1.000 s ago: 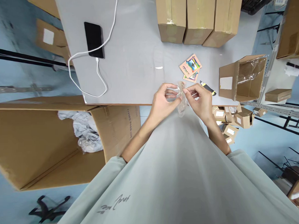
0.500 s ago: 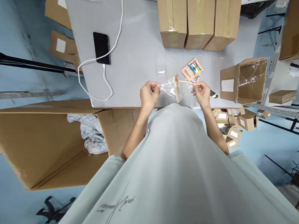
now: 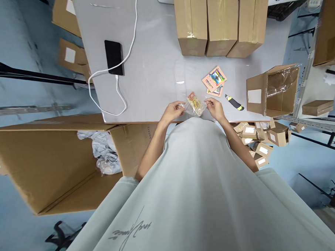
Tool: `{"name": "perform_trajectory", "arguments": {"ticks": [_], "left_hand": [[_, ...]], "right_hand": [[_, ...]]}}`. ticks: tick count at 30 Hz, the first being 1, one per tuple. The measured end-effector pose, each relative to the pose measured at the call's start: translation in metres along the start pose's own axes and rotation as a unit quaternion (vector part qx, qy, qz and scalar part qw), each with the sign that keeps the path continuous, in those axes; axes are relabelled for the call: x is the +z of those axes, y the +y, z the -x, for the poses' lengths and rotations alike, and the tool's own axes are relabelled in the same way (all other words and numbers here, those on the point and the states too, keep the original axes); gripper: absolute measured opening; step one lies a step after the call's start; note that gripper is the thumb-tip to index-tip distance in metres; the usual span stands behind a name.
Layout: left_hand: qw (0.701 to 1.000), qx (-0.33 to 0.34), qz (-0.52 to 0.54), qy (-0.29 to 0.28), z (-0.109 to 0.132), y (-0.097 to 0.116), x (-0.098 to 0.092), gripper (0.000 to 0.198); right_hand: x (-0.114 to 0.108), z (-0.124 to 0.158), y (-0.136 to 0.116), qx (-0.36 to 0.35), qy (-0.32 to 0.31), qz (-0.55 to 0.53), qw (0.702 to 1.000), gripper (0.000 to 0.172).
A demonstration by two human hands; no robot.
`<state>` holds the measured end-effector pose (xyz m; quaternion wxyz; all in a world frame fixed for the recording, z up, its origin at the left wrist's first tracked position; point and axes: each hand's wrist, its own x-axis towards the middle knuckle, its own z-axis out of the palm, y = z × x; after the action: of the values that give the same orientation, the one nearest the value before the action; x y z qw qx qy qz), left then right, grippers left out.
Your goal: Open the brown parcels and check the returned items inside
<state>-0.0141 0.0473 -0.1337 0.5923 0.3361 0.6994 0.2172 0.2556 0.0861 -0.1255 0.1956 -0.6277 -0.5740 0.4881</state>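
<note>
Near the table's front edge, a clear plastic bag (image 3: 195, 103) with something yellowish and a reddish part inside is stretched between my hands. My left hand (image 3: 173, 111) pinches its left end between thumb and fingers. My right hand (image 3: 215, 108) pinches the bag's right side. What exactly the bag contains is too small to make out. Just beyond my right hand lie two overlapping pink printed cards (image 3: 214, 80). A black and yellow utility knife (image 3: 234, 102) rests on the table to the right of that hand.
Three taped cardboard boxes (image 3: 192, 26) stand at the back. An opened carton (image 3: 256, 95) is at the right edge. A black phone (image 3: 114, 57) with a white cable (image 3: 130, 45) lies at left. A large open box (image 3: 47, 164) with crumpled plastic stands below the table's left side.
My hands have come closer together. The bag between them has turned, so its broad face now shows instead of its narrow side. The whole utility knife is now visible.
</note>
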Motion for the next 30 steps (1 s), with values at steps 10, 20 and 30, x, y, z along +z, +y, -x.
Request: {"name": "perform_trajectory", "arguments": {"ticks": [10, 20, 30], "left_hand": [[0.995, 0.000, -0.095, 0.009, -0.045, 0.008, 0.006, 0.067], [0.983, -0.049, 0.114, -0.139, -0.036, 0.023, 0.019, 0.037], [0.982, 0.021, 0.169, -0.087, -0.004, 0.007, 0.003, 0.074]], "right_hand": [[0.004, 0.010, -0.029, -0.094, -0.127, 0.068, 0.985, 0.020], [-0.015, 0.019, -0.030, -0.117, -0.052, -0.022, 0.992, 0.013], [-0.055, 0.011, 0.028, 0.094, 0.201, -0.055, 0.974, 0.020]]}}
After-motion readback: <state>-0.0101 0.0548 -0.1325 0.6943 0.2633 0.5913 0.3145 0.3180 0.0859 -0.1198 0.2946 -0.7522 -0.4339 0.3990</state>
